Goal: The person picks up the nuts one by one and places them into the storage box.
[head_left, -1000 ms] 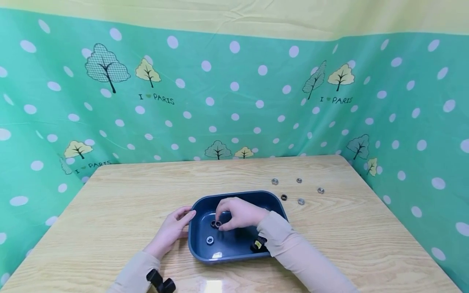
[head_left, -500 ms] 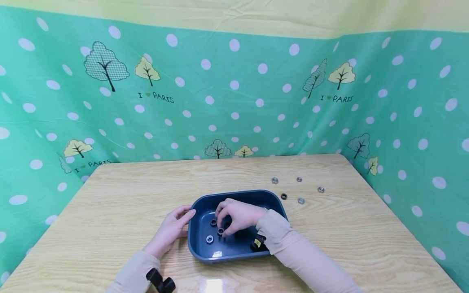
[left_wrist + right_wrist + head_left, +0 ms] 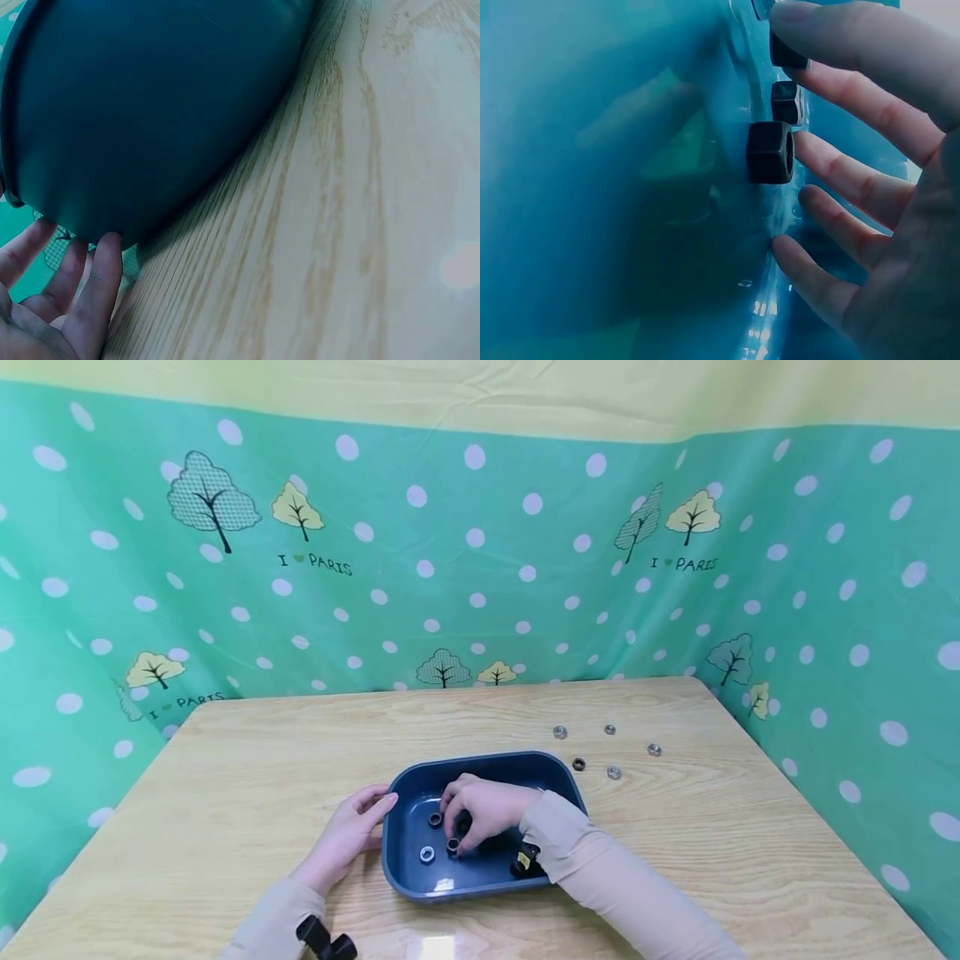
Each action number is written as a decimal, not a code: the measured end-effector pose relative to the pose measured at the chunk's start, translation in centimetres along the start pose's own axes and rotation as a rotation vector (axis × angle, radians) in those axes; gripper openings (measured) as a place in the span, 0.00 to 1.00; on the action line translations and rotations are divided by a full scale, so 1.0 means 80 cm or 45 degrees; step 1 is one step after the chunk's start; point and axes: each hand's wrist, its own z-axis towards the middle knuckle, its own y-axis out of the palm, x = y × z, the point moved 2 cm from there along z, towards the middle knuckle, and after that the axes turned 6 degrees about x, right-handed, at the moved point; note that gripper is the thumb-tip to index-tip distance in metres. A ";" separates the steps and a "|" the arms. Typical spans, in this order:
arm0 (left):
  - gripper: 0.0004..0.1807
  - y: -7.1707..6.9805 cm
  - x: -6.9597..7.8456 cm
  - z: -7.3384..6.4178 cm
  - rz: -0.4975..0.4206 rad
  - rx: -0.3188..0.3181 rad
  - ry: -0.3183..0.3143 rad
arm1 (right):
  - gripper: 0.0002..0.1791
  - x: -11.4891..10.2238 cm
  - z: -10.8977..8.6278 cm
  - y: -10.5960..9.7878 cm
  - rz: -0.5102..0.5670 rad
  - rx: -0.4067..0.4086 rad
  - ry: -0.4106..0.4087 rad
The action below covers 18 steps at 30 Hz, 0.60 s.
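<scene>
My right hand (image 3: 489, 808) is down inside a dark blue plastic basin (image 3: 480, 888), pinching a black hex nut (image 3: 786, 52) between thumb and forefinger, low over the floor. Its other fingers (image 3: 847, 172) are spread. Two more black nuts stand close to them in the right wrist view, the larger nut (image 3: 769, 153) right at a fingertip. From the head, one black nut (image 3: 435, 819) shows left of the hand and a silver nut (image 3: 427, 855) lies in front of it. My left hand (image 3: 351, 828) grips the basin's left end, thumb at the rim, fingertips (image 3: 109, 244) against the outer wall.
Beyond the basin's right side, several silver nuts and a black nut (image 3: 579, 764) are scattered on the wooden table (image 3: 285, 752). A green dotted cloth (image 3: 480, 568) hangs behind and along the sides. Black camera mounts (image 3: 327, 938) sit on both wrists.
My right hand has drawn the pinched nut away from the other black nut, toward the basin's front, so it is now near the silver nut. The left hand keeps its hold.
</scene>
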 end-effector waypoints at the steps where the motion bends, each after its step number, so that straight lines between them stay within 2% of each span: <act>1: 0.26 0.000 -0.001 0.000 0.001 0.003 0.000 | 0.06 0.000 0.000 0.001 -0.002 -0.003 0.003; 18: 0.25 0.000 -0.003 0.000 -0.017 0.028 -0.011 | 0.06 0.001 0.002 0.005 -0.014 -0.025 0.044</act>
